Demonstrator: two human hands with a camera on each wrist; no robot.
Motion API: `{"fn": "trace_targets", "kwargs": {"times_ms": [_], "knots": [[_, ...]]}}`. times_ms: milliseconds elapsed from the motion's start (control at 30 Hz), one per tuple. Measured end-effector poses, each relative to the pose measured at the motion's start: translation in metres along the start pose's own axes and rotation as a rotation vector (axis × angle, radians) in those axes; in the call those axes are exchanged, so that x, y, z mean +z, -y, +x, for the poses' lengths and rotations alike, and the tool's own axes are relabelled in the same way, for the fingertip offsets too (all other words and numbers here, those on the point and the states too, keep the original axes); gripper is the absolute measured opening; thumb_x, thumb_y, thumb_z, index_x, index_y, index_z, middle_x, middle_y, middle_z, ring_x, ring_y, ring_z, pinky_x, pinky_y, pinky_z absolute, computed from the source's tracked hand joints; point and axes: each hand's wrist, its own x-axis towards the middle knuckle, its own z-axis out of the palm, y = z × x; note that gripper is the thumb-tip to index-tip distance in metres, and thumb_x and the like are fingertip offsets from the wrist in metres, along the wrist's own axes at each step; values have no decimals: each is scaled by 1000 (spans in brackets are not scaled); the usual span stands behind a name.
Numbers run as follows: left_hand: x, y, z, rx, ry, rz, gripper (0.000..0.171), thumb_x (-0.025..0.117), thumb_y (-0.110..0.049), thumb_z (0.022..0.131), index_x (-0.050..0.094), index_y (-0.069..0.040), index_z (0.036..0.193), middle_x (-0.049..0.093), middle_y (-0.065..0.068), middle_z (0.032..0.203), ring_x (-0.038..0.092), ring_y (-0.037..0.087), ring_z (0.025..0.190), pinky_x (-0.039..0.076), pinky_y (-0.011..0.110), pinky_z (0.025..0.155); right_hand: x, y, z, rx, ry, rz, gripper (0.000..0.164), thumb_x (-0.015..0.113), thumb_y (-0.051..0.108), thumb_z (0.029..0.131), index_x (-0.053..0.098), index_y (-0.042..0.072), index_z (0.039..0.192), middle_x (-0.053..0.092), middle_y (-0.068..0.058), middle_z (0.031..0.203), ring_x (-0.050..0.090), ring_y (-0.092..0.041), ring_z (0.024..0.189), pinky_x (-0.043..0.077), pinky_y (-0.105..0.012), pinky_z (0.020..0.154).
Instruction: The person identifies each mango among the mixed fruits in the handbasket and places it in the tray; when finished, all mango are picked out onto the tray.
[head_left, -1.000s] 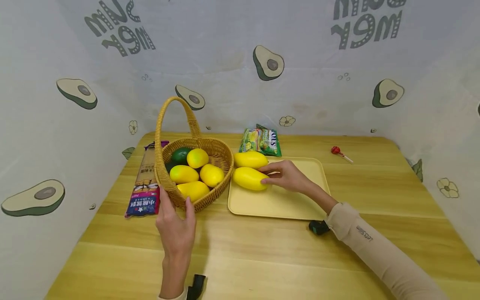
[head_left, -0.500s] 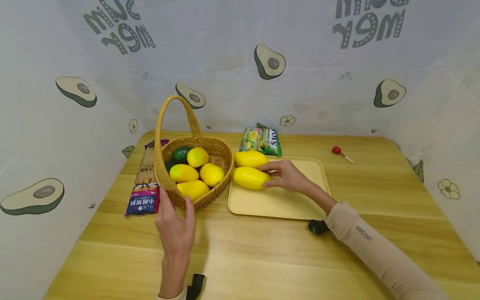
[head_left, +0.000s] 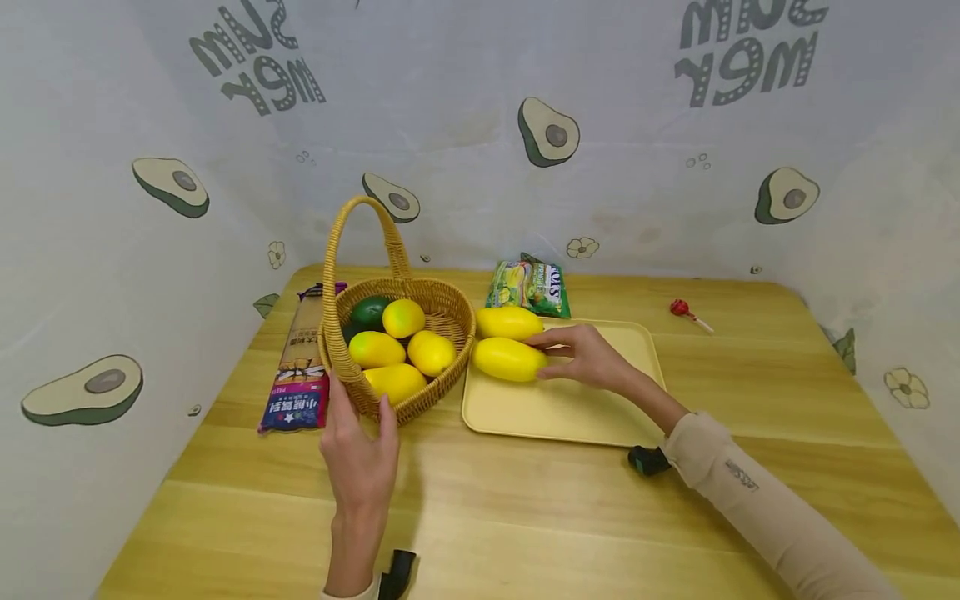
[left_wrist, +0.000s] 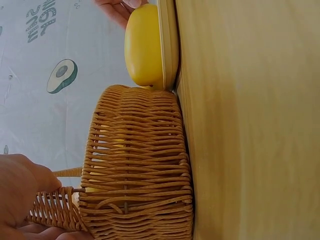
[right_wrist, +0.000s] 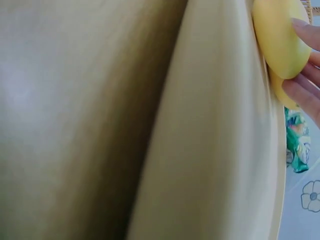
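Clock positions are taken from the head view. The right hand (head_left: 588, 358) is grasping the end of a smooth, elongated yellow fruit (head_left: 506, 359), thumb on the near side and fingers on the far side. That fruit lies at the 9-to-10 o'clock side of a shallow, pale yellow rectangular tray (head_left: 555, 412); whether it bears on the tray cannot be told. A second smooth, elongated yellow fruit (head_left: 510, 322) lies just beyond it, at the tray's 10-to-11 o'clock corner.

The left hand (head_left: 360, 458) is grasping a golden-brown woven basket (head_left: 442, 390) at its 7 o'clock side, by the foot of the tall arched handle (head_left: 331, 275). The basket stands upright on the pale wood-grained worktop (head_left: 510, 517), adjacent to the tray at the tray's 9-to-10 o'clock side. Inside it are four rounded yellow fruits (head_left: 431, 352), spread from 12 round through 4 and 6 to 9 o'clock, and a glossy dark green oval fruit (head_left: 370, 312) at 11 o'clock. Another dark green item (head_left: 348, 332) shows in part behind the handle.

At the basket's 9 o'clock lies a long, flat, printed plastic packet (head_left: 298, 358) with a blue and pink end. A green and yellow glossy snack packet (head_left: 528, 285) lies at the tray's 11-to-12 o'clock, and a red round-headed lollipop (head_left: 679, 307) with a white stick at its 2 o'clock.
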Motion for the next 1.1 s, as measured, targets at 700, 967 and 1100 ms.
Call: {"fn": "trace_targets", "kwargs": {"times_ms": [700, 967, 1100], "knots": [[2, 1, -1, 11, -12, 10, 72, 77, 5, 94, 41, 16, 156, 53, 39, 151, 58, 56, 134, 56, 62, 103, -44, 50, 41, -168, 133, -95, 49, 88, -2, 86, 72, -7, 132, 73, -25, 133, 69, -41, 127, 54, -53, 111], [2, 4, -2, 25, -25, 1, 73, 78, 7, 93, 42, 15, 156, 54, 37, 151, 59, 55, 133, 56, 62, 102, -51, 78, 88, -241, 351, -2, 52, 84, -2, 91, 67, -9, 139, 69, -24, 141, 65, -41, 133, 52, -48, 115], [5, 5, -1, 29, -16, -10, 73, 77, 7, 93, 42, 14, 157, 54, 37, 151, 60, 54, 133, 56, 61, 102, -51, 91, 114, -207, 471, 28, 50, 82, -5, 92, 65, -13, 138, 65, -28, 144, 62, -41, 138, 49, -50, 119]]}}
